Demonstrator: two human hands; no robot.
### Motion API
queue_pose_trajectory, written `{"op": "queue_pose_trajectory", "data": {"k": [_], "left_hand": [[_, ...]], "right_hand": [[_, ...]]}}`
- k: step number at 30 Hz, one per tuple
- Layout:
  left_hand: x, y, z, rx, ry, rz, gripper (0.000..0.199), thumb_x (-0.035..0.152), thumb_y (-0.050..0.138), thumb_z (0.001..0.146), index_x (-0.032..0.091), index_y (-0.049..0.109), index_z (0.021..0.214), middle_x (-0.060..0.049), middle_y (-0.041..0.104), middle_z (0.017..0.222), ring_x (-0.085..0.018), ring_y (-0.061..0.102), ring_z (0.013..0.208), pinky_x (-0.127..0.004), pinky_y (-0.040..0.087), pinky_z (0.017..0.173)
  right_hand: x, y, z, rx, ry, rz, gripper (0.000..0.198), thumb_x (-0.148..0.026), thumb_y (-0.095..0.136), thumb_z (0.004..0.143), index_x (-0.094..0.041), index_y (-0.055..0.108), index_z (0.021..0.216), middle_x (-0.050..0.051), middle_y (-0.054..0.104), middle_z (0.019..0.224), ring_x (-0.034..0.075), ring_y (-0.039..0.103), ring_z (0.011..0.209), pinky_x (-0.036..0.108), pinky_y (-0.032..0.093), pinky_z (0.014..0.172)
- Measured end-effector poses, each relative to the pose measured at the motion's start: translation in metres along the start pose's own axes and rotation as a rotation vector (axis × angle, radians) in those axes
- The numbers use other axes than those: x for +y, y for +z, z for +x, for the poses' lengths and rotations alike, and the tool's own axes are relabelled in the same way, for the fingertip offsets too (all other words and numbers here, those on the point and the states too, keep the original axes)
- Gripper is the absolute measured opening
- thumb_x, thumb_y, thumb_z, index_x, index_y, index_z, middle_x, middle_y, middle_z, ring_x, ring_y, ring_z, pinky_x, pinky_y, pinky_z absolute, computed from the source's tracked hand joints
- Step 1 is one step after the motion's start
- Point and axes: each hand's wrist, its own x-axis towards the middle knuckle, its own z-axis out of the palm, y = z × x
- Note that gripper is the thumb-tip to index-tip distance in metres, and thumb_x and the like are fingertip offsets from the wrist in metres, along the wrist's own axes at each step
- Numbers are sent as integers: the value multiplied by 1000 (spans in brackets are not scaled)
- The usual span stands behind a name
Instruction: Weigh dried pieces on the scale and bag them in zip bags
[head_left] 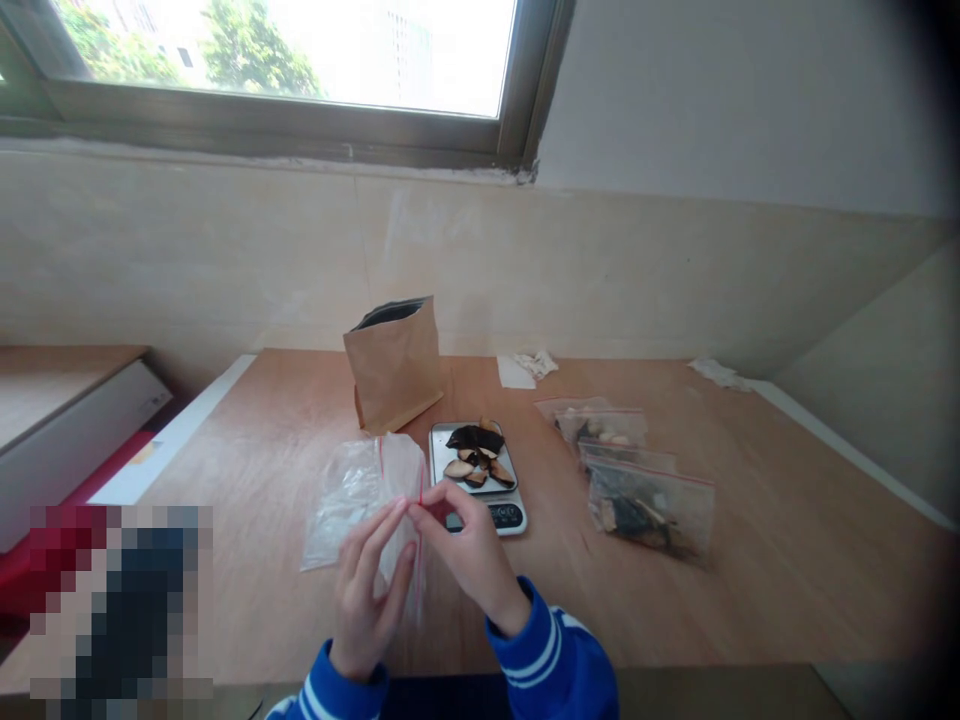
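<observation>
Both my hands meet at the red-edged mouth of a clear zip bag (403,470) over the front of the table. The fingers of my left hand (373,580) are closed on the bag's edge from the left. From the right, my right hand (466,545) pinches the same red strip between thumb and forefinger. Just behind the right hand stands a white kitchen scale (516,508), its display partly covered by my fingers. Dark-skinned, pale-fleshed dried slices (476,455) lie on its plate. More clear plastic bags (337,500) lie flat beside my left hand.
A brown paper pouch (395,365) stands upright with its top open behind the bags. To the right lie several filled zip bags (649,500) with dark and pale pieces inside. Crumpled tissue (536,365) rests near the wall, below the window (300,60).
</observation>
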Motion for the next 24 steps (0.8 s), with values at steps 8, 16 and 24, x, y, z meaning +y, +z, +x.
{"op": "queue_pose_trajectory", "data": {"k": [8,16,24], "left_hand": [[-9,-3,21,262,-252,-42,25,17,58,88,22,64,111,-3,63,96,-14,61,85,-29,52,77],[-2,-24,55,323,-240,-26,20,22,58,88,22,66,106,-5,55,99,-14,58,81,-33,53,76],[8,-7,46,-245,197,-7,59,35,66,83,28,45,137,-11,56,130,-25,56,117,-41,51,96]], "right_hand": [[9,-17,11,15,35,38,27,-47,58,88,-21,58,86,-1,58,71,13,55,63,26,46,61],[13,-56,22,189,53,150,32,-53,61,84,-22,51,83,-3,52,66,13,52,57,25,46,53],[-11,-38,21,-16,-15,231,31,-54,54,88,-24,48,82,-3,52,72,13,52,67,24,46,62]]}}
